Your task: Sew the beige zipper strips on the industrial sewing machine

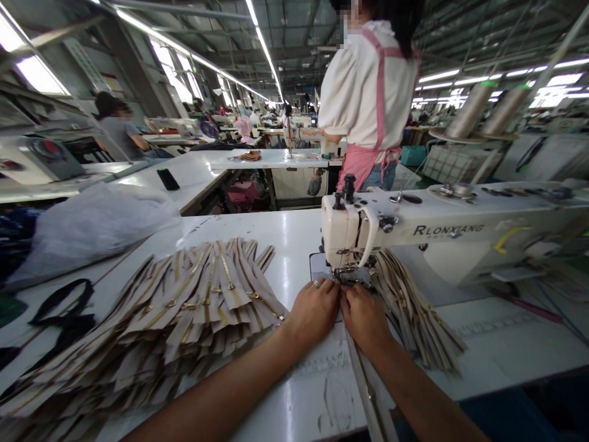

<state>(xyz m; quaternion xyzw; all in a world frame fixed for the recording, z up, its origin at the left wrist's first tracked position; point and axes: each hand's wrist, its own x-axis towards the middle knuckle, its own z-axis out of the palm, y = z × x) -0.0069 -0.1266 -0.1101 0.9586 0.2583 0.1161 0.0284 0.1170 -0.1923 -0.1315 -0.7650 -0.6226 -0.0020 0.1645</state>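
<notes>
A white table (299, 230) carries piled zippers (197, 313)

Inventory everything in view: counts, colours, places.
sewing machine: one nearby, white, right
worktable: one nearby, white, centre
zipper pile: one, beige-gold, left
zipper bundle: one, beige, right
zipper strip: one, beige, foreground
plastic bag: one, whitish, left
strap: one, black, left
thread cone: one, black, left
thread spools: two, greyish, upper right
co-worker: one, white top, pink apron, ahead
further people and machines: several, mixed, background
left hand: one, bare, centre
right hand: one, bare, centre
</notes>
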